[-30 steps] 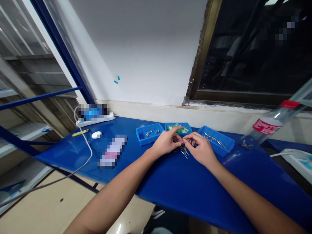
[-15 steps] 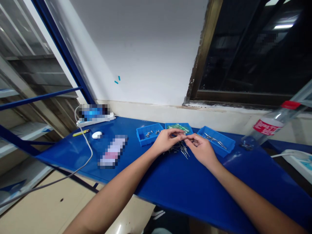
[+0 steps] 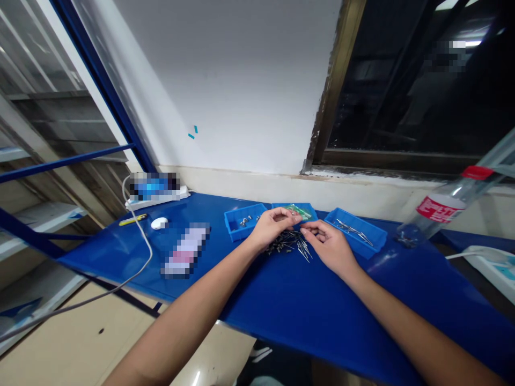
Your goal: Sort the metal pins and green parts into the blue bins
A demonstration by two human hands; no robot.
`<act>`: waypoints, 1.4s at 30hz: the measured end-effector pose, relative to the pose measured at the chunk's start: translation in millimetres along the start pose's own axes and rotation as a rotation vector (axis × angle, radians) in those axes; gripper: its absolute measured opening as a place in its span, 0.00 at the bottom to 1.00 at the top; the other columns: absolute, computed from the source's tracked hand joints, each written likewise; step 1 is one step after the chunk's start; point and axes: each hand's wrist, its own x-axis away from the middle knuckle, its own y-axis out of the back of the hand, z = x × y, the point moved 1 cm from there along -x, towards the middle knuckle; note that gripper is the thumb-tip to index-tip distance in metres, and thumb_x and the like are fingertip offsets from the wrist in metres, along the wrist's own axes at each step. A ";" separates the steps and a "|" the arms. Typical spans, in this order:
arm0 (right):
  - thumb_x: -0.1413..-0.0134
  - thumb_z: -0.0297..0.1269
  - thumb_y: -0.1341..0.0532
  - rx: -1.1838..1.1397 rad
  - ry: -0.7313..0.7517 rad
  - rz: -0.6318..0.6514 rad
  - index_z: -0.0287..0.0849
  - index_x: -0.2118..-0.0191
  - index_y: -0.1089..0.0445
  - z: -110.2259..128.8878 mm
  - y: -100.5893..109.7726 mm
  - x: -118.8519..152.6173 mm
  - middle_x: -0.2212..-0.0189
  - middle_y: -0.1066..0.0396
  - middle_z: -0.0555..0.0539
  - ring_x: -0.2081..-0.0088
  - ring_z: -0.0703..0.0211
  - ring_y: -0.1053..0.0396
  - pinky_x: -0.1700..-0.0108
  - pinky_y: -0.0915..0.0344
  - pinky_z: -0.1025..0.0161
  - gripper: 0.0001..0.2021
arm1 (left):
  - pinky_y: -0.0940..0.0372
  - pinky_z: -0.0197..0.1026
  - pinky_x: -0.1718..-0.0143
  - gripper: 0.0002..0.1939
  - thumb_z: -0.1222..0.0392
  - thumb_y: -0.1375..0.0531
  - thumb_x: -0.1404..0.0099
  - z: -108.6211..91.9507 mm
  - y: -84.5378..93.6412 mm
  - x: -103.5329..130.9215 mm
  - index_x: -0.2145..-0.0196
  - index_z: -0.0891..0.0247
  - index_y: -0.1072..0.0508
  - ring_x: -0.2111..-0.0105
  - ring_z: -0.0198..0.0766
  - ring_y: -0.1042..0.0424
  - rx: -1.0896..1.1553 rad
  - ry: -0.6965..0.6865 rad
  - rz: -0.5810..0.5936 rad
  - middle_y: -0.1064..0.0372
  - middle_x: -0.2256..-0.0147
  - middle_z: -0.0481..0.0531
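My left hand (image 3: 274, 225) is over the table in front of the middle blue bin, thumb and fingertips pressed together. What it pinches, if anything, is too small to make out. A short gap to its right, my right hand (image 3: 329, 242) has its fingers curled in to the thumb; anything in it is hidden. Below and between the hands lies a loose pile of thin silver metal pins (image 3: 303, 249), with small dark-ended pieces (image 3: 277, 245) under my left hand. The middle bin (image 3: 277, 206) holds green-tinted clear plastic, partly hidden by my left hand.
A left blue bin (image 3: 238, 234) holds small metal parts; a right one (image 3: 372, 247) holds long metal pins. Farther right a clear bottle with a red label (image 3: 439, 206) leans over. On the left lie a blurred-out phone-like object (image 3: 185, 249), a white mouse (image 3: 160, 223) and a yellow cutter (image 3: 132, 220).
My hands' fingertips were together and have moved slightly apart. The left fingertips have shifted a little up and left, showing more of the pile.
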 end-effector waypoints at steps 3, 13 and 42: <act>0.37 0.52 0.34 -0.052 -0.036 0.015 0.44 0.52 0.21 -0.3 0.5 0.2 0.61 0.20 0.42 0.62 0.51 0.23 0.65 0.25 0.58 0.17 | 0.30 0.43 0.53 0.18 0.53 0.24 0.45 -0.8 0.6 0.6 0.66 0.68 0.23 0.58 0.38 0.23 -0.013 -0.038 0.012 0.22 0.55 0.58; 0.40 0.52 0.31 -0.152 -0.091 -0.008 0.43 0.58 0.20 3.4 0.6 1.7 0.65 0.22 0.44 0.70 0.56 0.25 0.70 0.29 0.62 0.16 | 0.30 0.50 0.43 0.16 0.49 0.28 0.37 1.7 2.1 1.6 0.57 0.63 0.16 0.47 0.47 0.23 -0.252 -0.229 0.207 0.21 0.50 0.61; 0.43 0.57 0.30 -0.635 -0.371 -0.280 0.41 0.60 0.24 2.9 7.5 -5.1 0.75 0.27 0.48 0.77 0.60 0.31 0.81 0.40 0.67 0.21 | 0.32 0.40 0.49 0.11 0.68 0.41 0.28 12.5 -0.8 9.0 0.52 0.63 0.20 0.54 0.41 0.22 -1.189 -0.540 0.631 0.19 0.53 0.56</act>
